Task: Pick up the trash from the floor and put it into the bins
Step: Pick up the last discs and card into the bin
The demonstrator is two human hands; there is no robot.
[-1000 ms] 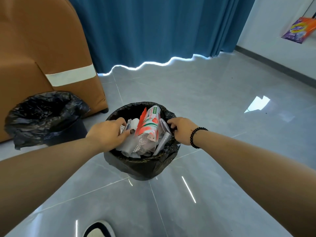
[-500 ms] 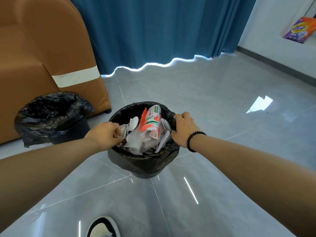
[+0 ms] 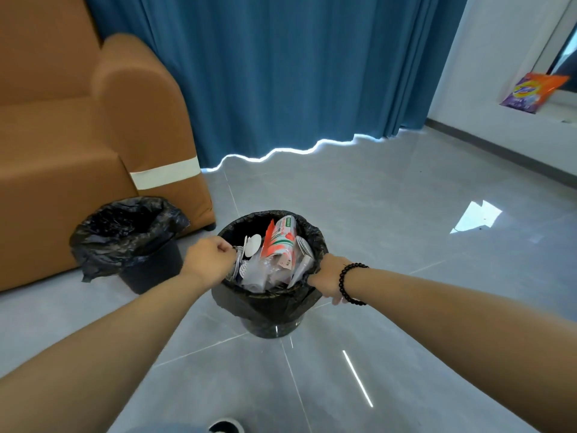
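Observation:
A round bin lined with a black bag (image 3: pixel 274 310) stands on the grey floor in front of me. It is full of trash: a red, white and green carton (image 3: pixel 279 240), clear plastic wrappers (image 3: pixel 260 273) and white plastic spoons (image 3: pixel 253 245). My left hand (image 3: pixel 209 259) grips the bin's left rim with curled fingers. On the right rim, my right hand (image 3: pixel 326 278), with a black bead bracelet at the wrist, grips the bag's edge. A second bin with a black bag (image 3: pixel 128 235) stands to the left, its inside dark.
A brown sofa (image 3: pixel 78 151) with a white tape strip rises behind the left bin. Blue curtains (image 3: pixel 296 73) hang at the back. An orange and purple packet (image 3: pixel 530 92) lies on a ledge at the right. My shoe tip (image 3: pixel 224 428) shows at the bottom edge.
Both hands have come out of the trash and now hold the bin's rim on either side. The view has lifted and drawn back, showing more of the sofa.

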